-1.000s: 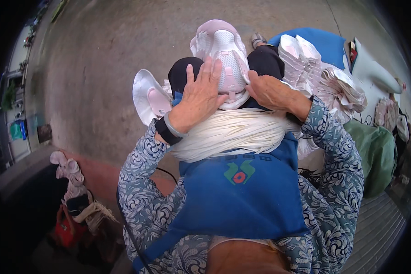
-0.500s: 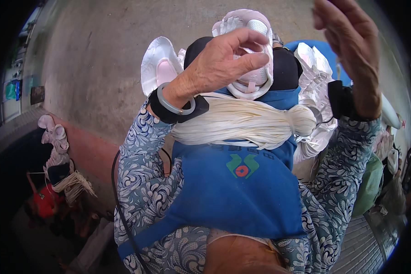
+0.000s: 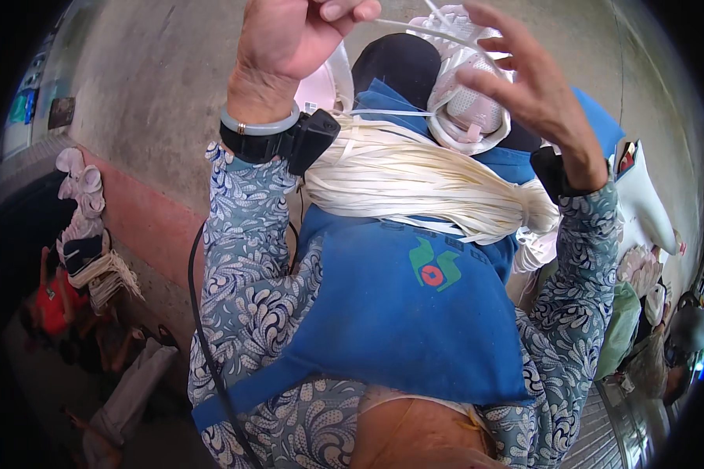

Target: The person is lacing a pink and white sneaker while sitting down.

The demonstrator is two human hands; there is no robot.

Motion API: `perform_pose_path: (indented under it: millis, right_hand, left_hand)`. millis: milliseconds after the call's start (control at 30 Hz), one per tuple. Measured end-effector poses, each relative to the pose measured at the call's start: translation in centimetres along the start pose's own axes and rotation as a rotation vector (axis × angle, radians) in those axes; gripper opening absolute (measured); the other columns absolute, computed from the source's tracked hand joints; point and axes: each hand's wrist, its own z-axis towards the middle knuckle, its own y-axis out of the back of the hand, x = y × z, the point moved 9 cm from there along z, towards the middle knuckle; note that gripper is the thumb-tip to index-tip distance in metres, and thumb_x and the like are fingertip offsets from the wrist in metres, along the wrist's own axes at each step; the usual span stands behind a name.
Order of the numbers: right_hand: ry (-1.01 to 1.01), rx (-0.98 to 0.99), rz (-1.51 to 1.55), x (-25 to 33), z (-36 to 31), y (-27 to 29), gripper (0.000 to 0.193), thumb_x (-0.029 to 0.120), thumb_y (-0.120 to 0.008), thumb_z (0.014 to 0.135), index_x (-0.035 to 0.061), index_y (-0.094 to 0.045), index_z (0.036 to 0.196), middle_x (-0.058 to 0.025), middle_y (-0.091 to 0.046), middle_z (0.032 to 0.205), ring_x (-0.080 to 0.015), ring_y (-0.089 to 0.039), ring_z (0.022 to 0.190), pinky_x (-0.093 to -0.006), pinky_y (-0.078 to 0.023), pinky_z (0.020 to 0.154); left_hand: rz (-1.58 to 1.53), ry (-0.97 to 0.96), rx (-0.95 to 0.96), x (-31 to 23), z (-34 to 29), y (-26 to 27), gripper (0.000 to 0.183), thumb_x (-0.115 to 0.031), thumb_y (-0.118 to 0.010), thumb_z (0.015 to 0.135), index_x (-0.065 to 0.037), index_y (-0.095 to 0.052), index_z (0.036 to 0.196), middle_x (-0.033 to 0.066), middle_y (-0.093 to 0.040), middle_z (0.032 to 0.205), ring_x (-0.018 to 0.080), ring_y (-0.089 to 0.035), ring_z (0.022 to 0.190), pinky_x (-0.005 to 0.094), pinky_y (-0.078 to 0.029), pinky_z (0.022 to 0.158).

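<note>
High at the front, my left hand (image 3: 309,39) is closed with its fingertips pinched on a white shoelace (image 3: 422,30). That lace stretches across toward my right hand (image 3: 536,94), whose fingers are spread apart. The lace passes beside its thumb and fingers, without a visible grip. Under my right hand, a pink and white shoe upper (image 3: 471,113) rests at my knees. Across my lap lies a thick bundle of cream laces (image 3: 414,176), gathered at its right end. One loose lace strand (image 3: 391,113) runs from the bundle's left end to the upper.
A further pale pink shoe piece (image 3: 317,87) lies behind my left wrist. At right are a white curved object (image 3: 645,195) and a green bag (image 3: 618,320). More uppers (image 3: 82,191) hang at far left, near another person in red (image 3: 55,301).
My left hand has risen and moved left, now pinching a lace drawn taut. My right hand has come down and inward over the upper. The view has shifted, so the lap appears further right.
</note>
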Motion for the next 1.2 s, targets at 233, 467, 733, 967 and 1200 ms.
perform_pose_path:
  millis: [233,467,733,967,1200]
  right_hand:
    - [-0.295,0.315,0.393,-4.4,-5.0,-4.2,0.026,0.023,-0.056,0.095,0.0,-0.068,0.093,-0.0044,-0.057,0.063,-0.0145,-0.053,0.055,-0.0307,-0.042,0.052]
    - [-0.39,-0.169,0.031,-10.5,-8.3,12.4,0.026,0.029,-0.064,0.092,0.0045,-0.071,0.098,0.0078,-0.048,0.063,-0.0015,-0.038,0.053,-0.0206,-0.027,0.046]
    - [-0.191,-0.716,0.137,-5.4,-7.8,20.9,0.034,0.024,-0.051,0.1,-0.0024,-0.062,0.117,0.0091,-0.041,0.067,0.0017,-0.028,0.055,-0.0168,-0.021,0.048]
    - [-0.302,-0.543,1.285,-5.3,-5.5,10.4,0.045,0.039,-0.034,0.103,0.0005,-0.057,0.099,0.0089,-0.023,0.053,-0.0031,-0.022,0.04,-0.0179,-0.02,0.032]
    - [-0.396,-0.409,1.474,-9.8,-5.4,3.0,0.044,0.028,-0.034,0.104,-0.0086,-0.055,0.116,0.0002,-0.04,0.068,-0.0122,-0.041,0.062,-0.0286,-0.044,0.065]
  left_hand:
    - [-0.105,-0.174,0.218,-7.4,-2.0,0.5,0.026,-0.024,-0.042,0.101,-0.005,-0.055,0.089,0.0,-0.042,0.061,0.0142,-0.044,0.051,0.0302,-0.044,0.055]
    - [-0.106,-0.348,-0.149,-10.6,-6.6,12.0,0.025,-0.015,-0.038,0.1,-0.001,-0.053,0.086,-0.0024,-0.031,0.054,0.0102,-0.031,0.048,0.0272,-0.033,0.055]
    - [0.229,-0.252,-0.328,-8.2,-8.0,13.3,0.028,-0.021,-0.042,0.1,-0.003,-0.059,0.087,-0.0065,-0.029,0.051,0.0059,-0.027,0.043,0.0237,-0.031,0.047]
    - [0.714,0.141,-0.252,1.3,-5.9,7.3,0.029,-0.02,-0.041,0.1,0.001,-0.059,0.093,-0.0069,-0.029,0.055,0.0039,-0.027,0.048,0.0223,-0.03,0.05]
    - [0.64,-0.231,0.618,4.4,-4.9,-12.1,0.019,-0.015,-0.052,0.095,-0.001,-0.063,0.089,0.0053,-0.055,0.068,0.0186,-0.048,0.06,0.0311,-0.04,0.062]
